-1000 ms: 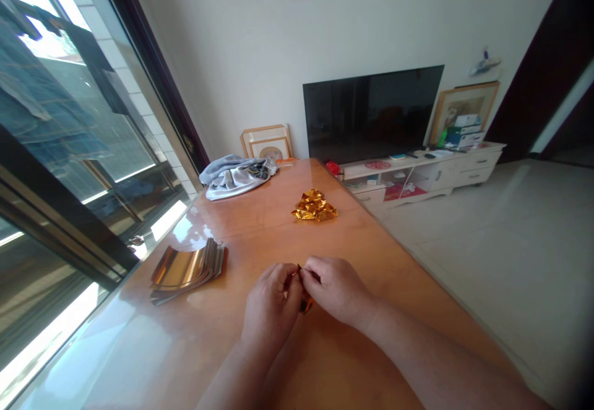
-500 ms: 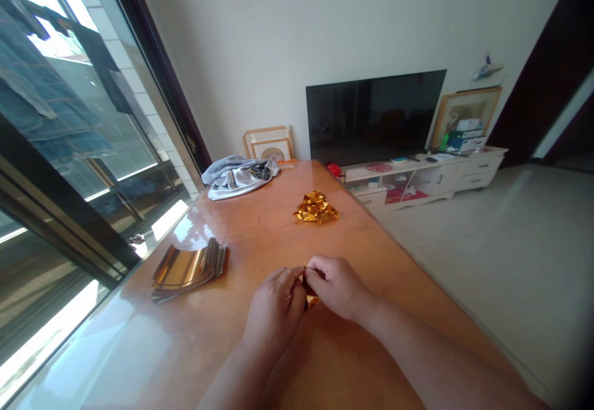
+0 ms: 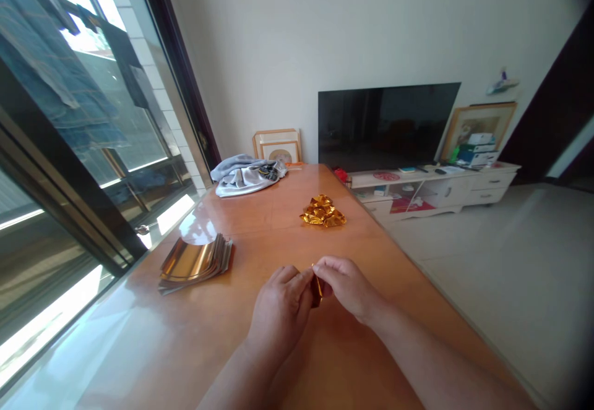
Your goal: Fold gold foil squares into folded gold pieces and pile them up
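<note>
A small piece of gold foil (image 3: 317,292) is pinched between my two hands above the wooden table (image 3: 260,237). My left hand (image 3: 284,305) grips its left side, and my right hand (image 3: 347,286) pinches its upper end; the fingertips of both nearly meet there. Part of the foil is hidden behind the fingers. Beyond the hands lies a pile of folded, crinkled gold foil pieces (image 3: 323,211). A curved stack of shiny gold sheets (image 3: 192,261) rests on the table to the left.
Grey cloth (image 3: 248,178) lies at the table's far end, near leaning picture frames (image 3: 278,148). A television (image 3: 387,125) stands behind a low white cabinet (image 3: 468,187) at the right. Glass doors (image 3: 153,144) run along the left.
The view has shifted slightly, so the scene sits farther right. Between my hands the foil has turned and shows a narrower face, and my right hand's fingers have shifted a little.
</note>
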Motion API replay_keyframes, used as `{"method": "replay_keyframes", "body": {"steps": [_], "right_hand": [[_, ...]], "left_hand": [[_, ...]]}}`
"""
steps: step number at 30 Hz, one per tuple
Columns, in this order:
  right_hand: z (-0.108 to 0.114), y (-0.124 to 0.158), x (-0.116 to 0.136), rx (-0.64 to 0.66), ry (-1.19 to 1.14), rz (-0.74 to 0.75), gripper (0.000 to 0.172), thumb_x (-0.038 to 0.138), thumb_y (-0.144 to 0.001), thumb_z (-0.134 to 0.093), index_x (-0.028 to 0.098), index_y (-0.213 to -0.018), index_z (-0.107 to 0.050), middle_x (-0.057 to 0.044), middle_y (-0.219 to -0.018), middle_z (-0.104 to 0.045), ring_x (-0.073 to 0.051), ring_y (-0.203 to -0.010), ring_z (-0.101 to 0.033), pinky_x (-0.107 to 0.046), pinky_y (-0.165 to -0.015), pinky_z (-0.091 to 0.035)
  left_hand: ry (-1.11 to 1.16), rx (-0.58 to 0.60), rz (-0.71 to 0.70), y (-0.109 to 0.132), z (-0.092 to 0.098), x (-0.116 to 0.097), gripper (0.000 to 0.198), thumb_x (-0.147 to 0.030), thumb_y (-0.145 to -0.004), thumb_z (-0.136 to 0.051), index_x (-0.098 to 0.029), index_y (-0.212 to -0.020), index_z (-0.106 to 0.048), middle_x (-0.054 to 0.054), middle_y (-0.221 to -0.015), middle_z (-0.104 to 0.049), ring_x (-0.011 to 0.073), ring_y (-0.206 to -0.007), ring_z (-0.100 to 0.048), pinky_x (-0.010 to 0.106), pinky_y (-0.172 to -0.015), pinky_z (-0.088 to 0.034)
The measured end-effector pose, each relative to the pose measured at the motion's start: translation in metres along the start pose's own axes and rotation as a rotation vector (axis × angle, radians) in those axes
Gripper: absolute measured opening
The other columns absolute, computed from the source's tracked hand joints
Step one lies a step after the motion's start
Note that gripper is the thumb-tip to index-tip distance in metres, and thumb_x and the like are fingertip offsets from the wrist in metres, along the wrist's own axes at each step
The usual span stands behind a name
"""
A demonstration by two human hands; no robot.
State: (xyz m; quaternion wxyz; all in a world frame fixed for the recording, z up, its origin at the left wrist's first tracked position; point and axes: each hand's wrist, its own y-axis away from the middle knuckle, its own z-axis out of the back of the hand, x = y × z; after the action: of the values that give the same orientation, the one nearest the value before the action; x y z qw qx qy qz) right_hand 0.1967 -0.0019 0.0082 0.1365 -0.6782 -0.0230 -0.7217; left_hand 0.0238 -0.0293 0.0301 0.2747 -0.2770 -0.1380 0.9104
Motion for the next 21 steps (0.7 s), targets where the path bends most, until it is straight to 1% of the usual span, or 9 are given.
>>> {"method": "replay_keyframes", "body": {"steps": [3,6,9,11,13,16,19,21], "right_hand": [[-0.001,0.001,0.000,0.043,-0.016,0.009,0.031,0.037,-0.095,-0.053,0.018,-0.070,-0.057,0.002,-0.064,-0.056,-0.013,-0.062,-0.053,-0.024,-0.059,-0.040],[-0.001,0.002,-0.001,0.091,0.003,0.027,0.032,0.041,-0.096,-0.054,0.018,-0.074,-0.059,0.001,-0.067,-0.058,-0.013,-0.064,-0.053,-0.025,-0.061,-0.041],[0.000,0.002,-0.002,0.105,0.048,0.031,0.033,0.043,-0.096,-0.054,0.018,-0.076,-0.060,0.001,-0.069,-0.058,-0.014,-0.065,-0.052,-0.026,-0.062,-0.041],[0.001,0.002,-0.003,0.097,0.079,0.041,0.033,0.044,-0.097,-0.052,0.018,-0.076,-0.060,0.001,-0.069,-0.057,-0.013,-0.064,-0.051,-0.026,-0.062,-0.040],[0.001,0.003,-0.004,0.097,0.105,0.056,0.033,0.044,-0.097,-0.051,0.019,-0.077,-0.060,0.001,-0.069,-0.055,-0.013,-0.064,-0.049,-0.026,-0.061,-0.040],[-0.001,0.003,-0.005,0.083,0.164,0.084,0.032,0.042,-0.097,-0.051,0.019,-0.076,-0.058,0.002,-0.068,-0.053,-0.013,-0.064,-0.046,-0.026,-0.060,-0.039],[-0.004,0.003,-0.005,0.016,0.226,0.105,0.029,0.038,-0.095,-0.054,0.019,-0.072,-0.056,0.002,-0.067,-0.051,-0.013,-0.065,-0.045,-0.026,-0.060,-0.038],[-0.004,0.002,-0.005,-0.014,0.207,0.097,0.025,0.037,-0.092,-0.057,0.019,-0.076,-0.058,0.002,-0.070,-0.053,-0.014,-0.067,-0.046,-0.026,-0.061,-0.039]], "left_hand": [[0.035,-0.035,0.015,0.000,-0.002,0.003,0.027,-0.022,-0.099,-0.044,-0.022,-0.087,-0.069,0.004,-0.081,-0.058,0.0171,-0.078,-0.055,0.028,-0.072,-0.040],[0.112,-0.104,0.077,0.000,-0.004,0.007,0.025,-0.026,-0.098,-0.049,-0.023,-0.089,-0.071,0.004,-0.081,-0.059,0.0177,-0.080,-0.057,0.028,-0.073,-0.042],[0.191,-0.187,0.151,-0.001,-0.005,0.010,0.016,-0.029,-0.092,-0.057,-0.023,-0.091,-0.072,0.005,-0.088,-0.064,0.0199,-0.089,-0.060,0.029,-0.079,-0.044],[0.265,-0.224,0.210,-0.001,-0.007,0.012,0.013,-0.029,-0.087,-0.063,-0.021,-0.092,-0.072,0.005,-0.090,-0.066,0.0207,-0.090,-0.061,0.030,-0.080,-0.045],[0.390,-0.202,0.303,-0.001,-0.009,0.015,0.014,-0.032,-0.085,-0.065,-0.020,-0.088,-0.070,0.005,-0.085,-0.068,0.0195,-0.082,-0.062,0.028,-0.073,-0.045],[0.561,-0.121,0.420,0.000,-0.013,0.020,0.021,-0.038,-0.085,-0.064,-0.018,-0.079,-0.068,0.003,-0.072,-0.067,0.0163,-0.066,-0.060,0.025,-0.059,-0.040],[0.570,-0.087,0.444,0.001,-0.016,0.023,0.024,-0.040,-0.085,-0.063,-0.019,-0.075,-0.064,0.002,-0.069,-0.065,0.0150,-0.063,-0.057,0.023,-0.056,-0.036],[0.562,-0.065,0.438,0.001,-0.015,0.023,0.024,-0.040,-0.087,-0.061,-0.019,-0.075,-0.063,0.002,-0.069,-0.065,0.0146,-0.063,-0.056,0.023,-0.056,-0.036]]}}
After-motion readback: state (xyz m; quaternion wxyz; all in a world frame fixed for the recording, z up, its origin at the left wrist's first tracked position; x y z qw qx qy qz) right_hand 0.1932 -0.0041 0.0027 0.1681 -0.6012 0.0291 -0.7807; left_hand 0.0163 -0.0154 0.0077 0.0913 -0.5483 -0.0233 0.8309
